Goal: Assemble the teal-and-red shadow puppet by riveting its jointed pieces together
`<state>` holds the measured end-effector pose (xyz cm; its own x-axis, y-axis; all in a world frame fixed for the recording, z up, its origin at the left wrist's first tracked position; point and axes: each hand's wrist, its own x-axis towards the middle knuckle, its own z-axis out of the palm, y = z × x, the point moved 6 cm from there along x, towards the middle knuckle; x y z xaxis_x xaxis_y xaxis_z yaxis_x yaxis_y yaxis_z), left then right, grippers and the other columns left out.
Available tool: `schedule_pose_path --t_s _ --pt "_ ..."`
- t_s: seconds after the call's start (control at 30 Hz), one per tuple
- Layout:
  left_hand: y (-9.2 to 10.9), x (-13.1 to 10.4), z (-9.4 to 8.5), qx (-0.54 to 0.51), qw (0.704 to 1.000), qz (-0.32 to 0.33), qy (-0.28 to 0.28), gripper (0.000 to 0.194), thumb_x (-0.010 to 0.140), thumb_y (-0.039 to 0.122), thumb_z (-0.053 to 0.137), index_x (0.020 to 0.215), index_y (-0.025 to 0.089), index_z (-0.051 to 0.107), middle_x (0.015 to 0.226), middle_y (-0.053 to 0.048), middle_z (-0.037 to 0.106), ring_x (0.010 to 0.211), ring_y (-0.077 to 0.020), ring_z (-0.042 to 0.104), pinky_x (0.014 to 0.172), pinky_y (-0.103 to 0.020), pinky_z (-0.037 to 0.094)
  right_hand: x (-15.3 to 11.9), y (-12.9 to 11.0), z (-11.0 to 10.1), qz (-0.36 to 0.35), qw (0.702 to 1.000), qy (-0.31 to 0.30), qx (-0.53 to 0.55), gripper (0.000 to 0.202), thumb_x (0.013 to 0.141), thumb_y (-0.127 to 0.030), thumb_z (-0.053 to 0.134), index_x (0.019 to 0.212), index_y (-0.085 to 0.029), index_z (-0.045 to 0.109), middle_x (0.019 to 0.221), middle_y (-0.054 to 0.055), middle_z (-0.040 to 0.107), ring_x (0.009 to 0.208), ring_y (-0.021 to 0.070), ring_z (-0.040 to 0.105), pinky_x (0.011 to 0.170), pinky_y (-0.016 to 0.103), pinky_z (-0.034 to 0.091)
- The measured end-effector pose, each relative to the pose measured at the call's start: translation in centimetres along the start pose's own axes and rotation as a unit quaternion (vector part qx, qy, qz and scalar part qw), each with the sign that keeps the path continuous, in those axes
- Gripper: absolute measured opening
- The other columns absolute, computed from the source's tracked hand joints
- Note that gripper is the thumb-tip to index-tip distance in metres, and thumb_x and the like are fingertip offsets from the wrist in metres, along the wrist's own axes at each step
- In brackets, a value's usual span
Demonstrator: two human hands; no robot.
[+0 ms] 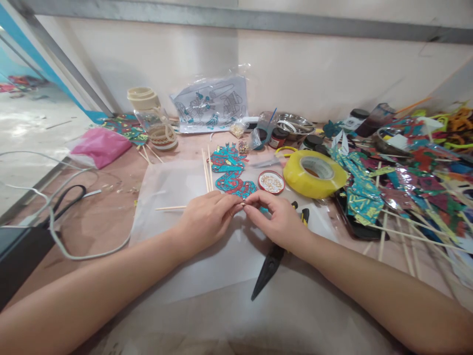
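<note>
Fingertips (pixel 237 198) of your left hand (pixel 204 217) and right hand (pixel 280 219) pinch a tiny piece (pixel 243 204), too small to identify, beside a teal-and-red patterned cutout (pixel 231 184).

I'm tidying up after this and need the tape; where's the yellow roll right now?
In the head view, the yellow tape roll lies right of centre, just right of the small red-rimmed dish and beyond the right hand.

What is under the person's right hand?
A tool with a dark pointed end and black-and-yellow handle ends. The right hand covers its middle, so that part can't be seen.
</note>
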<state>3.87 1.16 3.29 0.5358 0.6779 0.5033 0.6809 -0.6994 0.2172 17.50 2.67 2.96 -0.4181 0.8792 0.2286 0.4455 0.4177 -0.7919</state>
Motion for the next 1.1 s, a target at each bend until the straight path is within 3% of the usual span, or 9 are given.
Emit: schedule_pose_path --t_s 0.17,0.33,0.53,1.1 --pt "0.0 -0.1 -0.1 0.004 1.000 -0.001 0.004 0.020 0.097 0.027 0.044 0.097 0.017 0.061 0.085 -0.003 0.070 0.077 -0.0187 0.064 0.069 -0.031 0.050 0.0 0.2 -0.2 0.007 1.000 0.003 0.001 0.012 0.089 -0.023 0.050 0.084 -0.020 0.061 0.071 -0.003 0.064 0.067 0.0102 0.058 0.061 0.020 0.042" --pt "0.0 -0.3 -0.8 -0.001 0.998 0.005 0.060 0.012 0.093 0.027 0.054 0.100 0.018 0.060 0.092 -0.003 0.069 0.086 -0.0172 0.065 0.078 -0.028 0.050 0.0 0.3 -0.1 0.012 1.000 -0.003 0.007 0.014 0.090 -0.021 0.048 0.086 -0.020 0.062 0.073 -0.002 0.066 0.067 0.0107 0.059 0.062 0.021 0.043" --pt "0.5 -0.3 -1.0 0.025 0.995 0.035 0.095 0.006 0.090 0.023 0.059 0.095 0.019 0.060 0.089 -0.001 0.070 0.083 -0.0144 0.065 0.074 -0.025 0.050 0.0 0.1 0.0 -0.008 1.000 0.002 -0.008 0.012 0.087 -0.019 0.050 0.085 -0.019 0.062 0.070 -0.002 0.066 0.066 0.0110 0.060 0.063 0.021 0.044" --pt "1.0 -0.1 -0.9 0.038 0.995 0.072 0.063 0.005 0.088 0.017 0.057 0.090 0.019 0.060 0.084 0.001 0.069 0.076 -0.0142 0.063 0.069 -0.026 0.049 -0.1 0.0 0.0 -0.006 1.000 -0.007 0.001 0.014 0.087 -0.017 0.048 0.081 -0.019 0.060 0.070 -0.002 0.065 0.065 0.0106 0.059 0.063 0.021 0.044"
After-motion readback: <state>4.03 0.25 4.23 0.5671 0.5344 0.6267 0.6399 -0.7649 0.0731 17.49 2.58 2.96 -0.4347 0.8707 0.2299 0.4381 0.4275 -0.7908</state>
